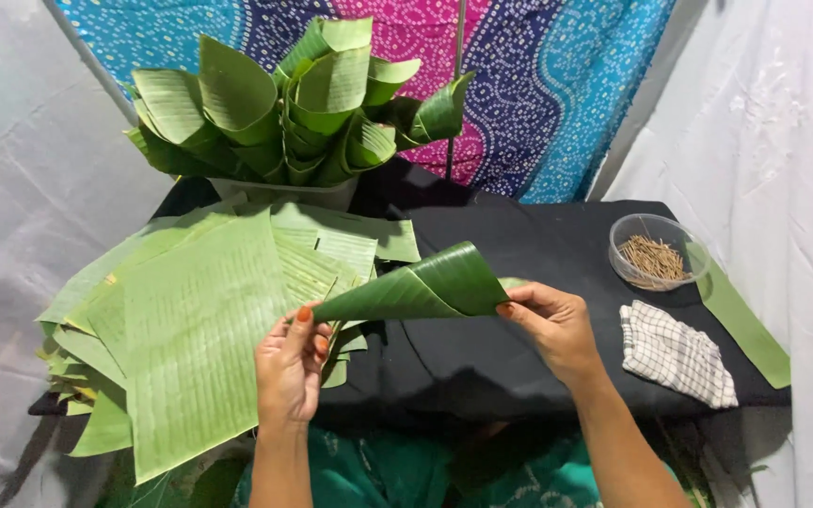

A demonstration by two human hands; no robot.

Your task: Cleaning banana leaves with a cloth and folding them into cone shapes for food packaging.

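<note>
Banana-leaf cone (416,287): rolled from one dark green leaf, lying roughly level in the air above the black-covered table (538,245), narrow tip toward the left, open mouth toward the right.

Head view, single frame.

Left hand (291,362): fingers pinched narrow on the cone's pointed tip, thumb and forefinger closed on it, palm turned toward the camera. Nails painted orange.

Right hand (552,325): fingers closed on the wide end of the cone, thumb on the upper edge of the rolled lip, other fingers behind the leaf. Both hands carry the cone between them; it touches nothing else.

Below and left of the cone: stack of flat banana leaves (190,329), pale ribbed sides up, fanned across the left part of the table and overhanging its near edge. The left hand is just beside this stack.

Behind the stack: white container (284,193) packed with finished leaf cones (294,103), mouths up.

Right part of the table: clear plastic bowl (656,249) holding thin brown sticks (653,259); single sticks too small to tell apart. Just in front of it, a folded white checked cloth (679,353). A strip of leaf (741,325) lies along the right table edge, next to the bowl.

Background: patterned blue and pink fabric (538,85), white sheeting at the sides.
</note>
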